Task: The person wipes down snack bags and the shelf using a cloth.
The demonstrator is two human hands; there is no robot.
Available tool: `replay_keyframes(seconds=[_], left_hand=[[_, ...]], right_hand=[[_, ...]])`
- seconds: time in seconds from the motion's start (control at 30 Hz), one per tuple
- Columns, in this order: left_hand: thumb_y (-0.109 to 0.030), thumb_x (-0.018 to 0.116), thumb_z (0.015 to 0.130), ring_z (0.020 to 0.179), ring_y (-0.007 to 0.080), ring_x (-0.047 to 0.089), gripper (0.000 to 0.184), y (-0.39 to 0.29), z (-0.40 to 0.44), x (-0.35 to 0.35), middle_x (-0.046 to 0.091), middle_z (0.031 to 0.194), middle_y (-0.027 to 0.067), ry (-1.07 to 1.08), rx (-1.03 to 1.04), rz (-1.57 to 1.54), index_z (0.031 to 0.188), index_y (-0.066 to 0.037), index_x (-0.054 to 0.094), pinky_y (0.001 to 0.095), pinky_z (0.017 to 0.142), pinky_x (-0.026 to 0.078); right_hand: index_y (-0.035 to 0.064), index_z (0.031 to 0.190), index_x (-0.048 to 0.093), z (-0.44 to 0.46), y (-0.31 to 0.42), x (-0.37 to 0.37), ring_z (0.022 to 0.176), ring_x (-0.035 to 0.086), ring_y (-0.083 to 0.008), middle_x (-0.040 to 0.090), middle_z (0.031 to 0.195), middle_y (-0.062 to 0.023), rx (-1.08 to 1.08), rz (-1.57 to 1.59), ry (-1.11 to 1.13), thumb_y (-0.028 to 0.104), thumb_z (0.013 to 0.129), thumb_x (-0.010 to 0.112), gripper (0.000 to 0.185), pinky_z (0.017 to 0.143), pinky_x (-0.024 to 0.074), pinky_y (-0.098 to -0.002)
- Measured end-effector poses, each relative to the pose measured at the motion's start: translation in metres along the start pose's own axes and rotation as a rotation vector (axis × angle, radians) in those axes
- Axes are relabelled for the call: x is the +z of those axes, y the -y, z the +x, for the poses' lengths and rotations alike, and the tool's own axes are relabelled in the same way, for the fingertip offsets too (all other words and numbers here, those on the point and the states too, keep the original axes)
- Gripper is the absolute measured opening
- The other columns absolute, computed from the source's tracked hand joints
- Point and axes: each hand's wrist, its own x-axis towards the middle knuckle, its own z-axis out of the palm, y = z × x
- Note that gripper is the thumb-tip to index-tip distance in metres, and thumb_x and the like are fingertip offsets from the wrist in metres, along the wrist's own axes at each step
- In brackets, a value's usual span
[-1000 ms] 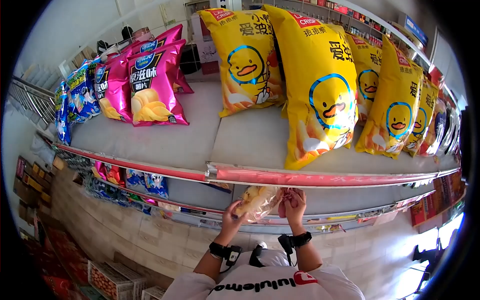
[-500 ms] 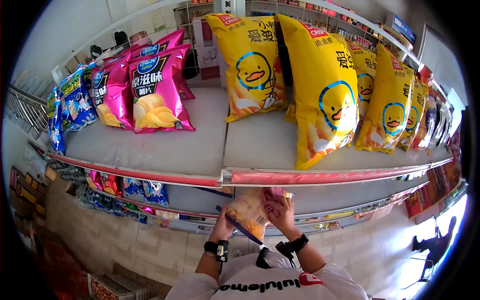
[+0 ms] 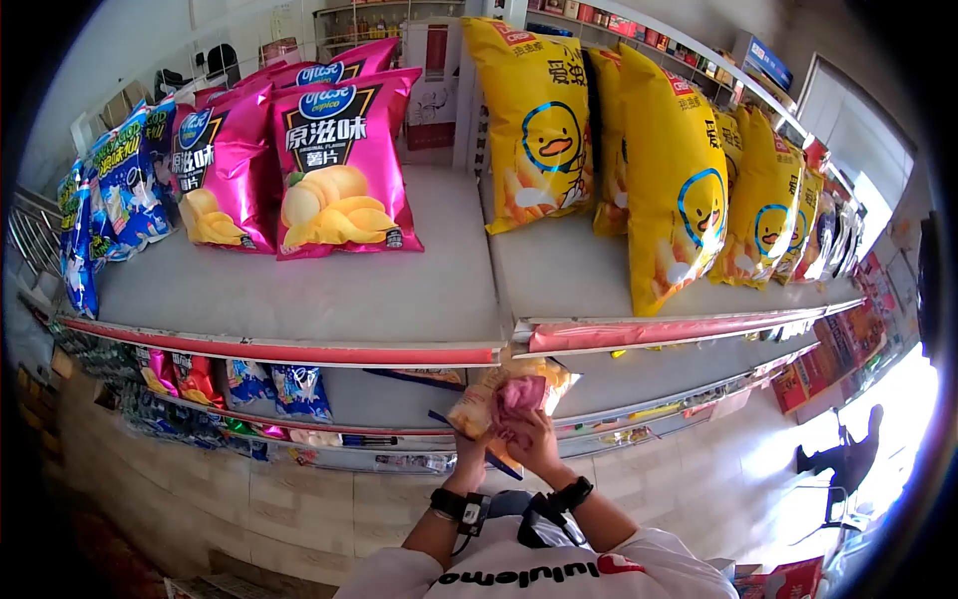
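Note:
My left hand [image 3: 471,454] is closed on the lower left edge of a snack bag [image 3: 470,411], yellowish with dark blue edges. The bag is tilted, in front of the lower shelf. In my right hand [image 3: 540,445] is a crumpled pink cloth [image 3: 520,397], lying against the bag's front and covering its middle. My right fingers are bent round the cloth's lower part, and some fingertips are hidden. Behind the bag, another snack bag [image 3: 424,376] with a dark edge lies on the lower shelf.
On the upper shelf [image 3: 299,304] stand pink potato chip bags [image 3: 344,170], blue snack bags [image 3: 135,190] and several yellow duck-print bags [image 3: 674,190]. Its red-edged front overhangs the held bag. More blue bags [image 3: 299,391] sit below left. A dark seated figure [image 3: 848,454] is at right.
The pink cloth has moved left across the bag and now covers its middle. Both hands have come closer together. My view has shifted, so the upper bags appear farther right or larger.

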Motion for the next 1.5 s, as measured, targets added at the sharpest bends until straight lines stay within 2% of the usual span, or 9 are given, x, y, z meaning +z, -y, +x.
replay_keyframes(seconds=[0.3, 0.57, 0.9, 1.03, 1.1, 1.17, 1.3, 1.43, 1.5], left_hand=[[-0.011, 0.071, 0.065, 0.09, 0.0156, 0.052, 0.056, -0.009, -0.002, -0.014, 0.051, 0.103, 0.0047, -0.088, -0.042, -0.023, 0.111, -0.004, 0.041, 0.0278, 0.072, 0.046], [-0.004, 0.072, 0.062, 0.096, 0.0168, 0.05, 0.062, -0.006, 0.007, -0.013, 0.049, 0.107, 0.0069, -0.126, 0.089, -0.13, 0.113, -0.004, 0.036, 0.0296, 0.08, 0.044], [-0.007, 0.074, 0.062, 0.1, 0.0173, 0.048, 0.066, -0.003, 0.006, -0.009, 0.048, 0.108, 0.008, -0.114, 0.255, -0.224, 0.115, -0.003, 0.034, 0.0301, 0.085, 0.041], [-0.006, 0.073, 0.063, 0.094, 0.0165, 0.051, 0.057, -0.005, 0.002, -0.009, 0.051, 0.103, 0.0068, -0.157, 0.244, -0.154, 0.11, -0.001, 0.041, 0.0287, 0.08, 0.043], [-0.007, 0.07, 0.065, 0.086, 0.0151, 0.053, 0.047, 0.009, 0.007, -0.02, 0.053, 0.099, 0.0051, -0.24, -0.003, -0.148, 0.105, 0.0, 0.046, 0.0278, 0.073, 0.044], [-0.009, 0.069, 0.067, 0.083, 0.0129, 0.053, 0.043, 0.015, 0.007, -0.028, 0.054, 0.097, 0.004, -0.238, -0.008, -0.12, 0.104, -0.001, 0.048, 0.0267, 0.07, 0.044], [-0.009, 0.068, 0.067, 0.079, 0.0109, 0.054, 0.039, 0.001, 0.003, -0.019, 0.056, 0.091, 0.0032, -0.182, -0.042, -0.243, 0.101, -0.003, 0.051, 0.0238, 0.065, 0.044], [-0.01, 0.072, 0.065, 0.083, 0.0126, 0.054, 0.046, -0.007, 0.001, -0.017, 0.055, 0.096, 0.004, -0.223, -0.103, -0.002, 0.105, -0.001, 0.049, 0.0249, 0.069, 0.045], [-0.012, 0.073, 0.064, 0.085, 0.0133, 0.053, 0.051, 0.003, 0.007, -0.024, 0.054, 0.099, 0.0043, -0.166, -0.038, -0.051, 0.107, -0.001, 0.048, 0.0256, 0.073, 0.044]], right_hand=[[0.0167, 0.077, 0.064, 0.004, 0.009, 0.016, 0.086, 0.048, -0.0254, 0.053, 0.091, -0.0017, -0.131, -0.363, 0.049, 0.022, 0.055, 0.069, 0.023, 0.071, 0.0378, -0.038], [0.0081, 0.08, 0.063, 0.044, -0.088, -0.013, 0.081, 0.049, -0.0312, 0.054, 0.085, -0.01, 0.152, -0.141, -0.245, 0.013, 0.056, 0.06, 0.024, 0.073, 0.0414, -0.0388], [0.0057, 0.076, 0.062, 0.057, -0.078, 0.007, 0.087, 0.049, -0.028, 0.055, 0.092, -0.0074, 0.275, -0.232, -0.199, 0.009, 0.055, 0.062, 0.022, 0.077, 0.0412, -0.0359], [0.0077, 0.076, 0.063, 0.027, -0.023, 0.022, 0.079, 0.05, -0.0275, 0.055, 0.082, -0.0077, 0.174, 0.0, -0.083, 0.007, 0.056, 0.061, 0.021, 0.071, 0.0422, -0.0372], [0.0135, 0.078, 0.065, 0.013, 0.003, 0.029, 0.08, 0.05, -0.0243, 0.056, 0.085, -0.0039, -0.144, -0.131, 0.086, 0.009, 0.055, 0.064, 0.023, 0.07, 0.0417, -0.0355], [0.0172, 0.076, 0.065, 0.009, 0.024, 0.033, 0.081, 0.05, -0.0221, 0.055, 0.086, -0.0004, -0.357, -0.26, 0.134, 0.015, 0.053, 0.067, 0.023, 0.069, 0.0406, -0.0348], [0.0174, 0.077, 0.064, 0.015, 0.013, 0.031, 0.083, 0.049, -0.0232, 0.054, 0.089, -0.0008, -0.306, -0.262, 0.162, 0.019, 0.053, 0.066, 0.024, 0.069, 0.0397, -0.0357], [0.0153, 0.075, 0.063, 0.038, -0.02, 0.023, 0.087, 0.049, -0.0257, 0.052, 0.092, -0.0036, -0.29, -0.369, 0.032, 0.014, 0.054, 0.063, 0.02, 0.073, 0.0394, -0.0385], [0.0135, 0.073, 0.063, 0.061, -0.031, 0.012, 0.081, 0.051, -0.0264, 0.055, 0.082, -0.0043, -0.259, -0.281, -0.067, 0.013, 0.055, 0.062, 0.018, 0.071, 0.0409, -0.0388]])
